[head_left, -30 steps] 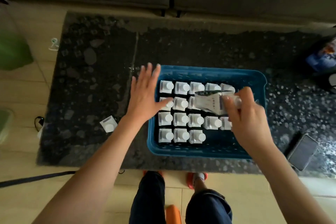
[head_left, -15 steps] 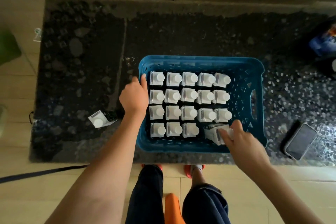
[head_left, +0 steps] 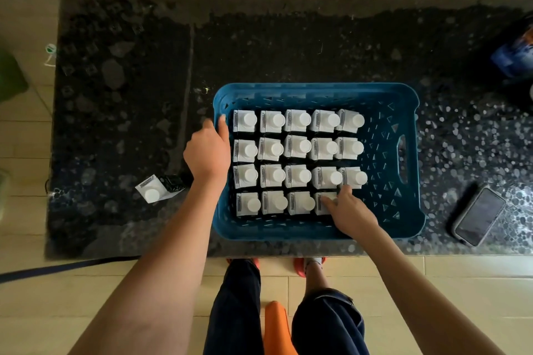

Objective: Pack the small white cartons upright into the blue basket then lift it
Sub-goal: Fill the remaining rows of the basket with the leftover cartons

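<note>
A blue basket (head_left: 403, 112) sits on the dark stone table, with several small white cartons (head_left: 297, 148) standing upright in rows in its left part. My left hand (head_left: 206, 153) grips the basket's left rim, thumb hooked over the edge. My right hand (head_left: 350, 212) reaches into the near row and holds a carton (head_left: 324, 200) standing fourth from the left, fingers on its top. One more white carton (head_left: 153, 190) lies on the table left of the basket, beside my left forearm.
A phone in a grey case (head_left: 478, 216) lies on the table right of the basket. A blue object (head_left: 514, 55) sits at the far right edge. The table's near edge runs just below the basket, with my legs under it.
My right hand brought a carton from above the basket's middle down to the near row and stood it upright. My left hand closed from flat and open onto the basket's left rim.
</note>
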{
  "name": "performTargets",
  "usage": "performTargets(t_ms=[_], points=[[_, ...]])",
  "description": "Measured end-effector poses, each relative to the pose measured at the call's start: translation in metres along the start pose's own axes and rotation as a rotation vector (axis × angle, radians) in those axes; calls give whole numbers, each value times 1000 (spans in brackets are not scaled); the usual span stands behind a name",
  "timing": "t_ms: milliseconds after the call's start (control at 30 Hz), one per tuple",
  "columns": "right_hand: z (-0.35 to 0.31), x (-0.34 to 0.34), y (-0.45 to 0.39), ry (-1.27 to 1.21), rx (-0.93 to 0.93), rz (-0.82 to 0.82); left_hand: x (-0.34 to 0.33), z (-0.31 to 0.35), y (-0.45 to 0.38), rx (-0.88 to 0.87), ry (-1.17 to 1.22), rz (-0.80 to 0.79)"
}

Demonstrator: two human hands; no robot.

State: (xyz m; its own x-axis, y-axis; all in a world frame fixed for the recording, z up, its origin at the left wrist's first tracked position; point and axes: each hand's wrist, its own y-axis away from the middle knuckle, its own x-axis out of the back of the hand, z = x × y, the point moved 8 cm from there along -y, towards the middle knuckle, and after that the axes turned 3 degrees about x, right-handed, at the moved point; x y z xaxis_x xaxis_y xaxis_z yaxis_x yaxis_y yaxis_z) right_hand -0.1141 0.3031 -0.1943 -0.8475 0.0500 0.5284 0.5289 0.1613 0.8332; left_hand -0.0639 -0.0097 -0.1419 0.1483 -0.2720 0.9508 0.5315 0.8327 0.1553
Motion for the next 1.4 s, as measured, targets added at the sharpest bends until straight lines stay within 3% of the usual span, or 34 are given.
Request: performTargets(t_ms=[367, 567, 667, 800, 867, 967, 1067, 1133, 1233, 1400], points=[[2, -2, -2, -18, 19, -51, 0, 0, 0, -12, 22, 13], [-20, 39, 35, -16, 121, 292, -2, -4, 1, 9, 77, -26], [-56, 44, 51, -90, 259, 348, 3, -7, 4, -32, 132, -84], [-127, 30, 69, -132, 485, 284, 37, -37, 20, -219, 102, 51], [-170, 20, 80, -137, 619, 262, 42, -78, 25, -174, 13, 62], [-237, -3, 89, -93, 808, 282, 20, -150, 30, 24, -114, -196], [-286, -35, 86, 5, 944, 247, -6, -184, 40, 75, -113, -412], [-307, -64, 78, 131, 959, 167, -19, -197, 41, 100, -26, -459], [-313, -97, 56, 251, 864, 31, -15, -205, 33, 139, 150, -325], [-302, -115, 34, 87, 689, -110, 1, -197, 36, 48, 149, -235]])
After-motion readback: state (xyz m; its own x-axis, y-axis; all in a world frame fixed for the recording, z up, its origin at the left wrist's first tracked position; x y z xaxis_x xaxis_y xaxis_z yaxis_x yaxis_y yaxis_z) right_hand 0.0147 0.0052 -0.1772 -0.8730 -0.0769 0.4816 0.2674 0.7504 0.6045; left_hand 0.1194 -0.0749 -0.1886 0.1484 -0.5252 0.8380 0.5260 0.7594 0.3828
